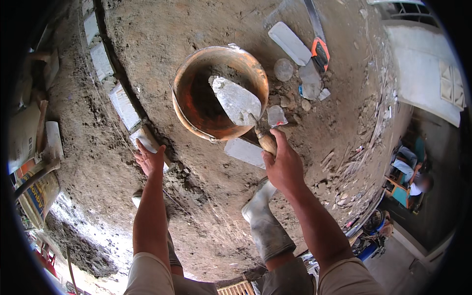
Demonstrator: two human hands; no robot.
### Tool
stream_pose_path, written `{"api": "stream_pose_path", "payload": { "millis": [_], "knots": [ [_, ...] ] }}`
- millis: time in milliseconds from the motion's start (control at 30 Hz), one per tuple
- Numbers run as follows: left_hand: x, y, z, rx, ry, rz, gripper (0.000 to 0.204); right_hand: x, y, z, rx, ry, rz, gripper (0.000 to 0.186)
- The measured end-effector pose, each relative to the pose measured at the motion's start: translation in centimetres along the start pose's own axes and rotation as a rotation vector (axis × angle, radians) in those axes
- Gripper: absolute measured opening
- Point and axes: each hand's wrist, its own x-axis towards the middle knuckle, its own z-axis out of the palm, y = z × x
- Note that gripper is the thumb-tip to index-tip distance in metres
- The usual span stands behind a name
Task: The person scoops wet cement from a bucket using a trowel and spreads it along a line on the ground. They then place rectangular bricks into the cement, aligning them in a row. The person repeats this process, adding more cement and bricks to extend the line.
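Observation:
My right hand (285,164) is closed around the wooden handle of a trowel (236,101). Its broad, pale, mortar-smeared blade lies over the mouth of an orange-brown bucket (179,93), dark and crusted inside. To the left, my left hand (150,158) grips across the near end of a pale block (143,136), thumb on one side and fingers spread on the other. This block sits at the near end of a row of blocks (124,105) running along a narrow trench. A thin string (101,96) stretches beside the row. The hand hides part of the block.
A loose block (244,151) lies below the bucket, another (289,43) beyond it beside a handsaw (320,53). Clear plastic pieces (283,70) and rubble lie right of the bucket. Boards and a sack (40,191) stand left. A person (410,167) sits far right.

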Motion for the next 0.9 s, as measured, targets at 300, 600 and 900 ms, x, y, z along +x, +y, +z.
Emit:
{"api": "stream_pose_path", "payload": {
  "millis": [300, 600, 900],
  "knots": [
    [0.0, 0.1, 0.8, -0.019, -0.029, -0.063, 0.108, 4.3, -1.1, -0.6, -0.107, 0.015, -0.114, 0.056],
    [0.0, -0.5, -0.7, -0.063, -0.094, -0.057, 0.105, 4.9, -2.0, 0.5, -0.104, -0.071, -0.072, 0.052],
    [-0.1, -0.4, -1.9, -0.069, -0.092, -0.019, 0.101, 5.1, -0.7, 1.6, -0.082, -0.075, -0.082, 0.053]
  ]
}}
